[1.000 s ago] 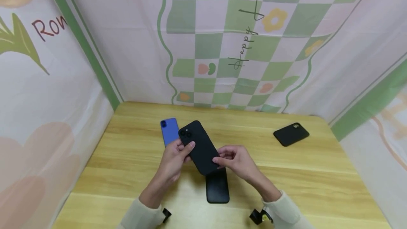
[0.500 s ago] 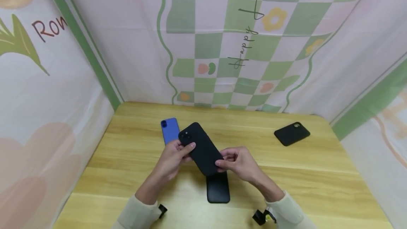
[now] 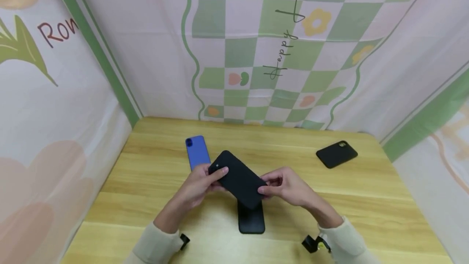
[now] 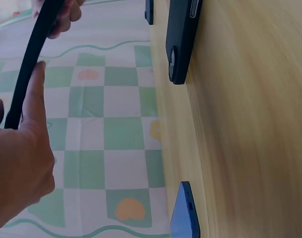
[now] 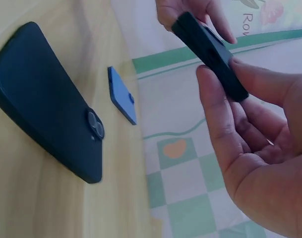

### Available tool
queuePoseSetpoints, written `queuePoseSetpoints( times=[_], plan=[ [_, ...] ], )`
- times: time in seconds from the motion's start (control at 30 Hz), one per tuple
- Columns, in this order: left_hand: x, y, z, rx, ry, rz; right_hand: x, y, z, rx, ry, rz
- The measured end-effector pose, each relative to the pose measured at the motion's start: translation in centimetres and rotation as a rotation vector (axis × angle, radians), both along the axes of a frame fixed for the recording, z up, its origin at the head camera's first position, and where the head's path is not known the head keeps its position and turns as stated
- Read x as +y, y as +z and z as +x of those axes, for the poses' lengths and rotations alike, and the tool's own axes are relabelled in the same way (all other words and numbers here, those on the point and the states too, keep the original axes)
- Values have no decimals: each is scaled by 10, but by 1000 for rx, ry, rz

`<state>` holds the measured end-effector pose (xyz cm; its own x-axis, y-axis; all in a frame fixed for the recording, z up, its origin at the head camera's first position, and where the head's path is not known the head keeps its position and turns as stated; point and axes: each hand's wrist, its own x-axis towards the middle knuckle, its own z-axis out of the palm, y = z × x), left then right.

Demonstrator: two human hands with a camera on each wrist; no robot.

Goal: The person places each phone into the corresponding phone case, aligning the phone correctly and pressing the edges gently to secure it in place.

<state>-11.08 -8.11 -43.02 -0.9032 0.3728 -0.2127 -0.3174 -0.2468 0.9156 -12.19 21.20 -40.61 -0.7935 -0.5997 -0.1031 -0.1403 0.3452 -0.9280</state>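
Between both hands, over the table, is a black phone (image 3: 239,182), tilted, its camera corner by my left thumb. My left hand (image 3: 199,184) pinches the camera end, thumb on top and fingers underneath. At the lower right corner my right hand (image 3: 287,185) pinches the edge between thumb and fingers. In the right wrist view, the held phone (image 5: 212,57) appears edge-on. Below it a second black phone (image 3: 251,220) lies on the table, partly covered by the held one. Its round lenses show in the right wrist view.
A blue phone (image 3: 198,152) lies behind my left hand. Toward the back right lies a black phone case (image 3: 336,155) with a camera opening. The wooden table (image 3: 146,174) meets printed cloth walls (image 3: 242,52) at its back and sides.
The held phone has turned toward lying crosswise and tipped, and has moved slightly nearer. My right hand has shifted right, still pinching its corner. The things on the table have stayed put.
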Motion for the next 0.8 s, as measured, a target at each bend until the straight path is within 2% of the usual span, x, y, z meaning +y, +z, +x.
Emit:
queuePoseSetpoints(
  times=[0.2, 0.3, 0.47, 0.6, 0.7, 0.8],
  plan=[
    [2, -1, 1, 19, -114, -34, 9, 9, -1, 15, 70, 36],
    [5, 1, 2, 37, -111, -73, 11, 12, 0, 44, 53, 53],
    [10, 5, 6, 79, -28, -80, 9, 12, 2, 66, -121, 38],
    [15, 8, 8, 77, 58, -48, 5, 10, 3, -3, -263, -20],
    [18, 8, 10, 64, 106, -29, 2, 7, 4, -46, -316, -75],
    [20, 9, 13, 54, 146, -14, 0, 5, 4, -51, -329, -92]
  ],
)
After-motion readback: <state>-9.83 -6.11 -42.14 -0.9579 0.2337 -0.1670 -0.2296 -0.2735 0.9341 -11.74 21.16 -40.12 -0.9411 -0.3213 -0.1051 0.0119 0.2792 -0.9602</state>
